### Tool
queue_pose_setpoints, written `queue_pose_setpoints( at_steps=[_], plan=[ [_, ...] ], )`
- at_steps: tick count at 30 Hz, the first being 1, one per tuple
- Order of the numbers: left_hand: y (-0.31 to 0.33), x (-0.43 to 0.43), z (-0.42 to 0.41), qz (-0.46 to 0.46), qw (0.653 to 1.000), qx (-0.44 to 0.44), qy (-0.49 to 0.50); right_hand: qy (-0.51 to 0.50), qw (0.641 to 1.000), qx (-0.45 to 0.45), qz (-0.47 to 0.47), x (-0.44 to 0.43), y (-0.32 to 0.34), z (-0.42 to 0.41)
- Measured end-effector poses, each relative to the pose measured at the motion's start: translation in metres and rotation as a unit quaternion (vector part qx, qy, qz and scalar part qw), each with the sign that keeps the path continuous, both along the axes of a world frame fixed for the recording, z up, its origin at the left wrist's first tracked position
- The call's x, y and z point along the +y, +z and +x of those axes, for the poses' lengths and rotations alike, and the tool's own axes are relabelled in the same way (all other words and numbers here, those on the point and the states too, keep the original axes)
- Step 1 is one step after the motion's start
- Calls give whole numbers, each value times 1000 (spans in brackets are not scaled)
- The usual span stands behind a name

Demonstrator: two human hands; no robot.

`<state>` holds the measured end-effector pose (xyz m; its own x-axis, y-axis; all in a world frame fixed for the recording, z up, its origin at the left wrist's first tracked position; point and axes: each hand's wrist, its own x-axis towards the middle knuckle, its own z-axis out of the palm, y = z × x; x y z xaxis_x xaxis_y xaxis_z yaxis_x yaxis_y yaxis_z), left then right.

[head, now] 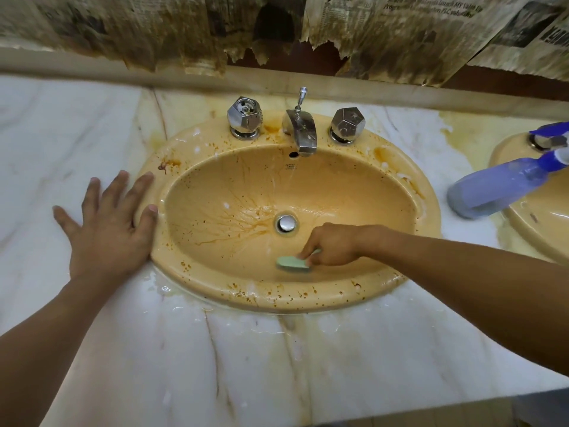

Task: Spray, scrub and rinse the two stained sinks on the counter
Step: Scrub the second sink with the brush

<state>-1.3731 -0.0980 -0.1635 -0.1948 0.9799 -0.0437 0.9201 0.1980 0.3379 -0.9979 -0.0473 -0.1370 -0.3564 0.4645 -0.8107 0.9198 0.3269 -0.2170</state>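
Scrubbing stained sink [428, 217]: right hand [334, 246] grips green sponge [292, 262]; left hand [107, 223] flat, open on wet marble counter [215, 359].

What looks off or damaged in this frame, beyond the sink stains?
The newspaper sheets covering the wall behind the counter are torn, ragged along the bottom edge and stained dark brown. The blue plastic spray bottle leans tilted on the white marble counter, its nozzle over the second sink's rim.
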Motion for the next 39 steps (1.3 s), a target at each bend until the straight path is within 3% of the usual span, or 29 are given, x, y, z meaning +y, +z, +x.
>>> queue_pose_setpoints(
  at_steps=[3,6,10,14,18,24,27,29,31,33,36,39],
  plan=[
    [-1,-1,1,0,1000,0,4,36,998,-36,-32,15,7,6],
    [0,0,2,1,1000,0,4,42,995,-79,45,31,2,22],
    [0,0,1,3,1000,2,3,26,990,-48,134,20,-22,10],
    [0,0,2,7,1000,-3,0,-4,1000,-7,7,9,-13,19],
    [1,1,2,4,1000,-3,2,9,998,-53,39,14,-1,28],
    [0,0,1,4,1000,-2,4,-42,995,76,-53,-6,8,-7],
    [1,0,1,4,1000,-8,4,-43,993,-9,-107,17,36,33],
    [1,-1,2,6,1000,-7,4,14,991,-110,-73,30,40,59],
    [1,-1,2,6,1000,-9,4,55,987,-149,6,31,28,61],
    [2,-1,2,4,1000,-10,6,34,994,-91,57,20,5,40],
    [3,-1,3,1,1000,-4,7,15,999,11,49,-1,-17,-3],
    [3,-1,2,-1,1000,-5,8,51,996,-18,70,12,-19,-14]
  ],
)
